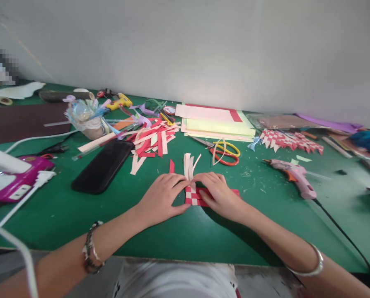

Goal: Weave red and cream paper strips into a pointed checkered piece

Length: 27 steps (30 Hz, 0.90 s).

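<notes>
A small red-and-cream checkered weave of paper strips (192,198) lies on the table right in front of me. My left hand (164,194) rests on its left side, thumb at the lower corner and fingertips at the upper edge. From the right, my right hand (220,192) pinches at the same upper edge, its fingers curled over the red strips. Cream strip ends (189,162) stick up and away beyond my fingertips. A red strip end (171,166) pokes out behind the left hand. Which strip each fingertip grips is partly hidden.
Beyond my hands lie scissors (224,152) and a pile of cut paper strips (153,142). At left are a black phone (102,167) and a magenta power strip (20,176) with cables. A pink glue gun (292,174), finished woven piece (292,140) and paper sheets (216,124) lie further off.
</notes>
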Tool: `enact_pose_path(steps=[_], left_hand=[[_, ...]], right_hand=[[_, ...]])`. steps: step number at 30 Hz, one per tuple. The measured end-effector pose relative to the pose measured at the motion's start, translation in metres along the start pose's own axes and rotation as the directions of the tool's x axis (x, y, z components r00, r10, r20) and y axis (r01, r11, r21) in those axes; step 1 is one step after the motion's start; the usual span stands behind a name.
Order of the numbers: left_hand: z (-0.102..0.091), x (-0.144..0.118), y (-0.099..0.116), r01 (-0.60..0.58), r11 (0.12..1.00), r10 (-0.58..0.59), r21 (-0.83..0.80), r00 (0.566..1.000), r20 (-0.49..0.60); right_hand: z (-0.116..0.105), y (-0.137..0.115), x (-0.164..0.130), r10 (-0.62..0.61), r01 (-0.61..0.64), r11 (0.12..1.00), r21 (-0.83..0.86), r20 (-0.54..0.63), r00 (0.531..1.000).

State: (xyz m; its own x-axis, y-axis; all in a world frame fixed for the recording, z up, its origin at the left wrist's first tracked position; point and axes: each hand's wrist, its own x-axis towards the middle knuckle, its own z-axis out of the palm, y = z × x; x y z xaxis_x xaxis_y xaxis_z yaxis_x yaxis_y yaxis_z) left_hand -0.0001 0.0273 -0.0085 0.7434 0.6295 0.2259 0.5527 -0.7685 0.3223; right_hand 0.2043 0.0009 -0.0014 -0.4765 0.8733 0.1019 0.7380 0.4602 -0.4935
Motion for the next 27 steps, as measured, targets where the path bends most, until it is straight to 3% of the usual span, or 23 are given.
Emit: enact_pose_path(steps=[8,14,22,27], left_hand=[[0.002,0.0,-0.002,-0.024,0.999,0.024,0.036,1.0,0.019],[0.001,0.0,-0.003,-0.033,0.999,0.032,0.04,0.999,0.01],[0.001,0.001,-0.002,-0.029,1.0,0.029,-0.002,0.999,0.017],[0.0,0.001,-0.003,-0.022,1.0,0.022,-0.003,1.0,0.014]], right_hand=[[-0.004,0.01,0.008,0.018,-0.018,0.999,-0.037,0.012,1.0],[0.003,0.007,0.026,0.147,-0.136,0.985,0.107,-0.105,0.984],[0.013,0.016,0.051,0.225,-0.204,0.97,0.134,-0.168,0.96],[0.016,0.024,0.059,0.163,-0.166,0.986,-0.003,-0.173,0.971]])
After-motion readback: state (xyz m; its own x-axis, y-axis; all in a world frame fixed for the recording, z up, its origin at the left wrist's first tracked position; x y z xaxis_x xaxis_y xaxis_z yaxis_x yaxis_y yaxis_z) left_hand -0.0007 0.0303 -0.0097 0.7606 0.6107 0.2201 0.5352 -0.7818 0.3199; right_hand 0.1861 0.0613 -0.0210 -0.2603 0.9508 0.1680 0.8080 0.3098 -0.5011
